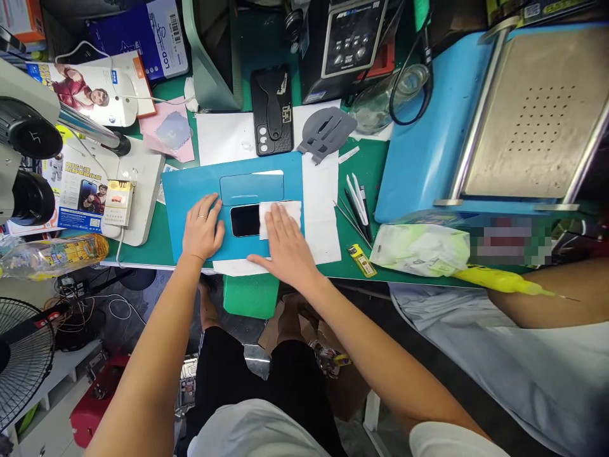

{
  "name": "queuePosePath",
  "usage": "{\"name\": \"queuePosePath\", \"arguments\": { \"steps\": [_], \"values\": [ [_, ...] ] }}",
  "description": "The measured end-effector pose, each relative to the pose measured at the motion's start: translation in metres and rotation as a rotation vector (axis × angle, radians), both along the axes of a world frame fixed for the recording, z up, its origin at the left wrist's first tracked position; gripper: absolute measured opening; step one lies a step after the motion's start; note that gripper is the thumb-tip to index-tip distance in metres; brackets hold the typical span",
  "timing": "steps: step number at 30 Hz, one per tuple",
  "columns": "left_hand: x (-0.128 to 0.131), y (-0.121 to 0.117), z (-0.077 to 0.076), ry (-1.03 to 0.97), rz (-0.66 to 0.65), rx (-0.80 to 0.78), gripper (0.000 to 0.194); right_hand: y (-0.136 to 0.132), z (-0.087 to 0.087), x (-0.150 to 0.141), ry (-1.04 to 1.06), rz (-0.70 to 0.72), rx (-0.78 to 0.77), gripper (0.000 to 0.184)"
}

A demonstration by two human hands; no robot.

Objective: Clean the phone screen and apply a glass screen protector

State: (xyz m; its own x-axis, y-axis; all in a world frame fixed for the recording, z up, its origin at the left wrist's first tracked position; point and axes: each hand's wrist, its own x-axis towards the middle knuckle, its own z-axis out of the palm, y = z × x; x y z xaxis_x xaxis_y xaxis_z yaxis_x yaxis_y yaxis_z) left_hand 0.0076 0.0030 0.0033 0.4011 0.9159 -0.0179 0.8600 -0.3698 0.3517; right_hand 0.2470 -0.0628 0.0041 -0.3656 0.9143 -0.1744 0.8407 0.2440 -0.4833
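A phone (245, 220) with a dark screen lies on a blue mat (190, 184), its right part hidden under a white wipe (292, 212). Flat on that wipe rests my right hand (288, 244), fingers stretched out and thumb spread to the left. My left hand (203, 228) lies open on the mat just left of the phone, fingers slightly bent and apart from it. Directly above the phone is a thin phone-shaped clear sheet (252, 188). White paper (321, 222) shows beneath the mat's right side.
A black phone case (273, 111) and a grey plastic piece (328, 132) lie behind the mat. Tweezers and pens (359, 203) and a yellow lighter (361, 260) are at right. A microscope (33, 139) stands left; another person's arm (561, 292) is at far right.
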Motion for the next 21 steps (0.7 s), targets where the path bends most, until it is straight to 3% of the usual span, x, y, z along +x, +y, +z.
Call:
{"name": "queuePosePath", "arguments": {
  "steps": [3,6,14,21],
  "values": [
    [0.0,0.001,0.002,0.005,-0.001,0.008,0.047,0.001,-0.001,0.006,-0.011,-0.048,-0.002,0.111],
    [0.0,0.001,0.002,0.004,0.009,0.006,0.048,0.009,0.001,-0.011,0.002,-0.069,-0.004,0.118],
    [-0.001,0.002,0.002,0.002,-0.001,0.019,0.047,0.03,0.003,-0.042,0.067,0.047,0.033,0.117],
    [0.0,0.001,0.003,0.006,-0.014,0.01,0.048,0.017,0.002,-0.054,0.066,0.072,0.043,0.098]
  ]
}}
